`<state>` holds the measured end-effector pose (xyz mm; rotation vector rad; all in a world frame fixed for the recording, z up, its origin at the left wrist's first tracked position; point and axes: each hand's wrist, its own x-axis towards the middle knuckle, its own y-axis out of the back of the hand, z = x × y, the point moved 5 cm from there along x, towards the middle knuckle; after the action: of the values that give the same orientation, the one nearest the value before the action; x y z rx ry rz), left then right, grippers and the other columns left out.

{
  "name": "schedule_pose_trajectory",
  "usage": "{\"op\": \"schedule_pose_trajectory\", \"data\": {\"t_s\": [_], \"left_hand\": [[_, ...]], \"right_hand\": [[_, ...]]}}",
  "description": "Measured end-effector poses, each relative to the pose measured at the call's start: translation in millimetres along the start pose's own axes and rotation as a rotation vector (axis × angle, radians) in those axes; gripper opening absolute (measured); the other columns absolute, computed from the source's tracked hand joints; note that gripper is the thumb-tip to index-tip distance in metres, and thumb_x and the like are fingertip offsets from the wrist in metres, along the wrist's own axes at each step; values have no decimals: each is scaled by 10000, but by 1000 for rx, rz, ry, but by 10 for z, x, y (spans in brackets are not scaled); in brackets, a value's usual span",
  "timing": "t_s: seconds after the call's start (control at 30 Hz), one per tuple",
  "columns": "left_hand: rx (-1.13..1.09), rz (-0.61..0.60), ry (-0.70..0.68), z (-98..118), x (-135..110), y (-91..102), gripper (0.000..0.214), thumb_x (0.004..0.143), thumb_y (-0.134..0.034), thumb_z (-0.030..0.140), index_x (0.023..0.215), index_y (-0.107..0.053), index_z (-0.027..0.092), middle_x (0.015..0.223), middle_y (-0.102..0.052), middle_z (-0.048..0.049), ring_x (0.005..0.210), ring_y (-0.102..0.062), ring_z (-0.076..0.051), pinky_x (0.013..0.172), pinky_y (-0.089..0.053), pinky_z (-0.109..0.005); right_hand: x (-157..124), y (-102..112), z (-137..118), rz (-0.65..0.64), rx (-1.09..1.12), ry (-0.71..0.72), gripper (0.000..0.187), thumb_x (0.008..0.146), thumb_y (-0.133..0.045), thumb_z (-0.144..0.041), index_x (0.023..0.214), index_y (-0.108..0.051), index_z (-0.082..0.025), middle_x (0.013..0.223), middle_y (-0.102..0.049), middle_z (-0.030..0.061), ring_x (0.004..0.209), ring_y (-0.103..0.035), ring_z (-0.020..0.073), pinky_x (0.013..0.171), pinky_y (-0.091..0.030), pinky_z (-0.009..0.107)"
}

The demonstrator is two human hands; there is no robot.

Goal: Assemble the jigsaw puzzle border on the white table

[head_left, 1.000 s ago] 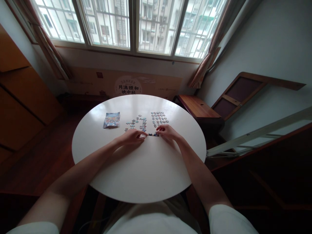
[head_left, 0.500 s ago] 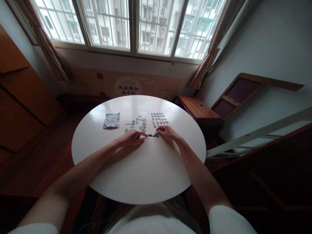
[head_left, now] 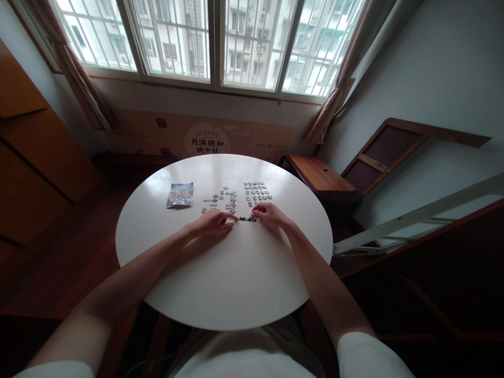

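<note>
A short dark strip of joined jigsaw puzzle pieces [head_left: 246,219] lies on the round white table [head_left: 228,283]. My left hand [head_left: 214,221] is closed, its fingertips gripping the strip's left end. At the right end, my right hand [head_left: 271,214] pinches a puzzle piece [head_left: 253,214] against the strip; the fingers partly cover it. Just beyond my hands, loose puzzle pieces [head_left: 231,201] are scattered in a cluster. More pieces [head_left: 255,190] sit in rows to the right of that cluster.
A colourful printed packet [head_left: 180,195] lies on the table's left side. Behind the right edge stands a wooden stool or bench [head_left: 321,173]. A cardboard panel [head_left: 244,134] leans below the window, and a pale metal frame [head_left: 417,215] is at the right.
</note>
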<state>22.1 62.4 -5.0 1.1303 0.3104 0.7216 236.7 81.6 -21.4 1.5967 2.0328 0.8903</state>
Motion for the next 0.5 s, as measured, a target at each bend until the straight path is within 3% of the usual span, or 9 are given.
{"op": "schedule_pose_trajectory", "data": {"t_s": [0.5], "left_hand": [[0,2,-9,-35,4,-23,365,869,-493,371,1148,-682,230,536,-447,56,498,-398,-82,532,-250,-201]], "right_hand": [[4,-14,11,-10,11,9,239,802,-596,-335,877,-710,-139,828,-725,70,746,-640,164,663,-464,245]]}}
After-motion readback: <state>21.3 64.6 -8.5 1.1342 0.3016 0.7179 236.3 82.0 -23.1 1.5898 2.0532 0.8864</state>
